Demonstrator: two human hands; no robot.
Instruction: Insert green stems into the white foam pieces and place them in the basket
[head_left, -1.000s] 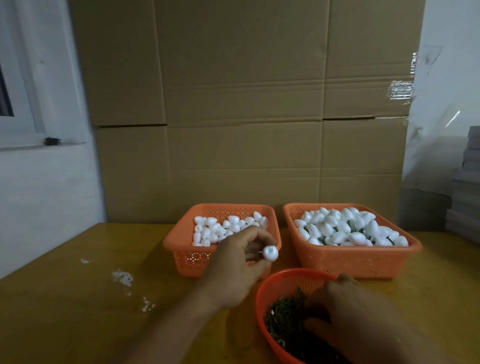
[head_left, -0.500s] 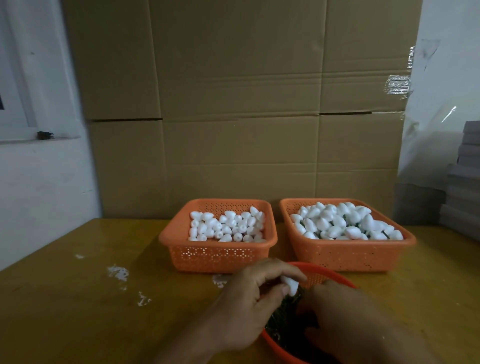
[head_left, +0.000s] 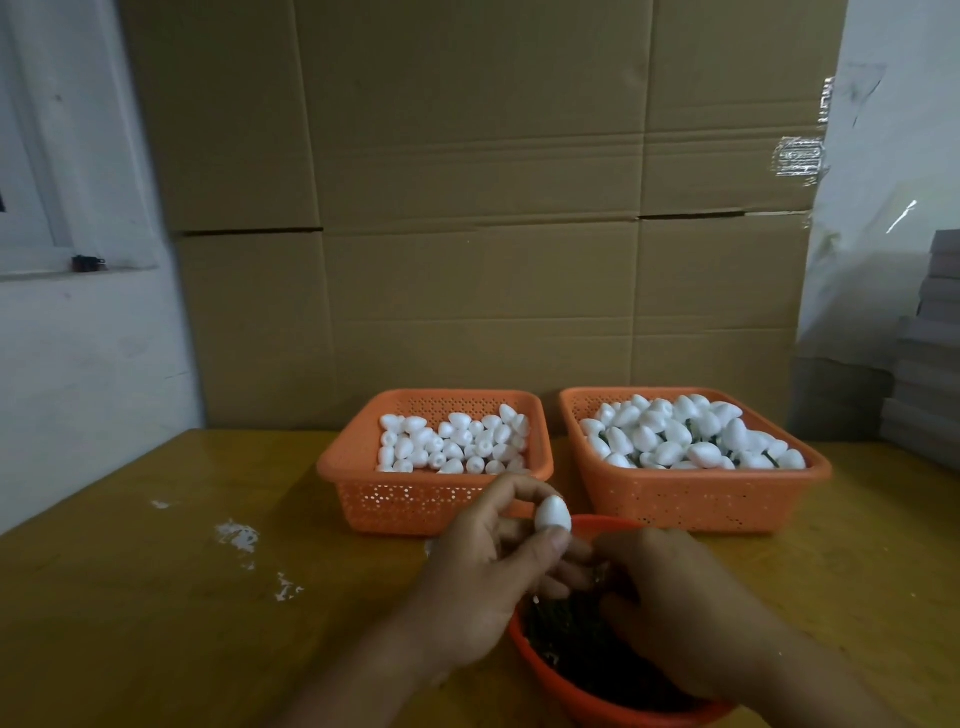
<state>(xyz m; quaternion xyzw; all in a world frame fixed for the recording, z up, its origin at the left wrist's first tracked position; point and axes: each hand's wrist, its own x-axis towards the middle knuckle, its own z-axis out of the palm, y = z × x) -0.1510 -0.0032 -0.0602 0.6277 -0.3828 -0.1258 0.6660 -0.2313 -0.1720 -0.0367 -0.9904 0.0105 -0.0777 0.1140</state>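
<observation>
White foam egg (head_left: 553, 513) was pinched in the left hand (head_left: 480, 582) over the round orange bowl (head_left: 561, 691) of green stems (head_left: 576, 639); right hand (head_left: 675, 608) curled beside it, grip unclear.

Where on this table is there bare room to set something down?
Left of the left orange basket the yellow table is bare except for white crumbs. A smaller bare patch lies right of the round bowl of green stems, below the right basket. The middle is crowded: both hands, left and right, meet there.

perforated plastic basket (head_left: 415, 501), matt foam piece (head_left: 552, 513)
</observation>
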